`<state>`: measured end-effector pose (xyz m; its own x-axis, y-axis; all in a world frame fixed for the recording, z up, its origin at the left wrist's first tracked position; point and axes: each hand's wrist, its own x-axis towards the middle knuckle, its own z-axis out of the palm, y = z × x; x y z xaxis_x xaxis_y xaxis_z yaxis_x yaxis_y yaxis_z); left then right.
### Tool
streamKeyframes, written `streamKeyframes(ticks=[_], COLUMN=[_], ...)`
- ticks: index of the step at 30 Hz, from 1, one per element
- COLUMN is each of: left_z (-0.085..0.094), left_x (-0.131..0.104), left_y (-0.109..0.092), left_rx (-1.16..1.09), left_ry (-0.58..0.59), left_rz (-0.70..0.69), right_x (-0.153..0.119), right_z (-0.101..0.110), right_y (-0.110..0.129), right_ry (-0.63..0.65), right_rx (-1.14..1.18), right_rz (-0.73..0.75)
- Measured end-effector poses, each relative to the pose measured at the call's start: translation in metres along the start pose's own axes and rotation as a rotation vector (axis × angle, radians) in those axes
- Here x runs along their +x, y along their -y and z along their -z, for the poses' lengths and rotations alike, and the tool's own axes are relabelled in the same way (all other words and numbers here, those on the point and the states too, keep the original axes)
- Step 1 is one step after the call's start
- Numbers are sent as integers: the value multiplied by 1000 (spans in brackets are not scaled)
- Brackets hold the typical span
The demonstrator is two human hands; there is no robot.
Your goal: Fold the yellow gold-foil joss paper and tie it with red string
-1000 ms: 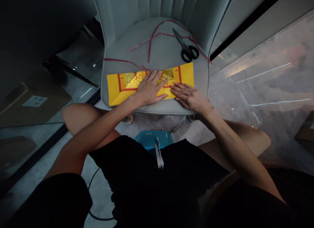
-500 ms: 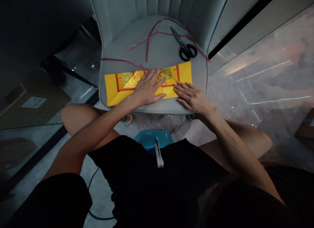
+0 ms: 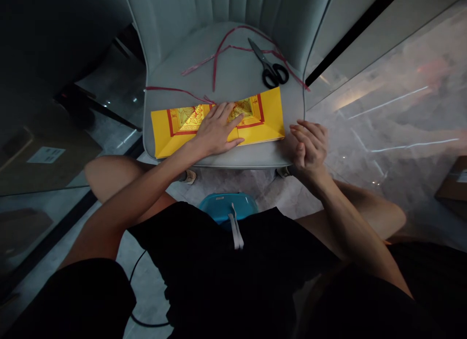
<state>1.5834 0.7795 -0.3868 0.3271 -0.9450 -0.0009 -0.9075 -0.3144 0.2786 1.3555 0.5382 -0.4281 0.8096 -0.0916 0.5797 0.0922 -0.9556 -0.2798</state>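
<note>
Yellow paper (image 3: 272, 113) with red borders and gold printed figures lies in a long strip along the front of the grey chair seat. My left hand (image 3: 217, 130) rests flat on its middle, fingers spread, hiding part of the print. Off the paper's right end, my right hand (image 3: 310, 142) is raised near the seat edge with its fingers curled loosely and a gap between thumb and fingers; nothing shows in it. A thin red ribbon (image 3: 175, 89) runs behind the paper's left half and meets its back edge near my left fingers.
Black-handled scissors (image 3: 269, 69) lie on the seat behind the paper, beside a looped red ribbon (image 3: 215, 62). Below the chair (image 3: 233, 160) is a blue container (image 3: 229, 206). Cardboard boxes stand at far left and far right.
My right hand has lifted off the paper's right part and moved right, its fingers curling from flat. My left hand stays on the paper. The whole view has shifted slightly.
</note>
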Motion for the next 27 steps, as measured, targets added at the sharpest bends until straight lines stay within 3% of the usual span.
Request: streamKeyframes(ticks=[3, 6, 8, 13, 17, 27], left_z=[0, 1, 1, 3, 4, 0], left_x=[0, 0, 0, 0, 1, 0], left_y=[0, -1, -2, -2, -3, 1], left_rx=[4, 3, -4, -5, -12, -12], left_ry=[4, -4, -18, -12, 4, -5], left_rz=[9, 13, 7, 14, 15, 22], right_x=[-2, 1, 3, 3, 0, -8], right_z=[-3, -15, -26, -43, -44, -33], right_y=[8, 34, 55, 79, 73, 60], right_ry=[92, 288, 338, 224, 134, 153], right_rx=[-10, -48, -81, -182, -253, -178], right_rz=[-47, -103, -173, -217, -212, -282])
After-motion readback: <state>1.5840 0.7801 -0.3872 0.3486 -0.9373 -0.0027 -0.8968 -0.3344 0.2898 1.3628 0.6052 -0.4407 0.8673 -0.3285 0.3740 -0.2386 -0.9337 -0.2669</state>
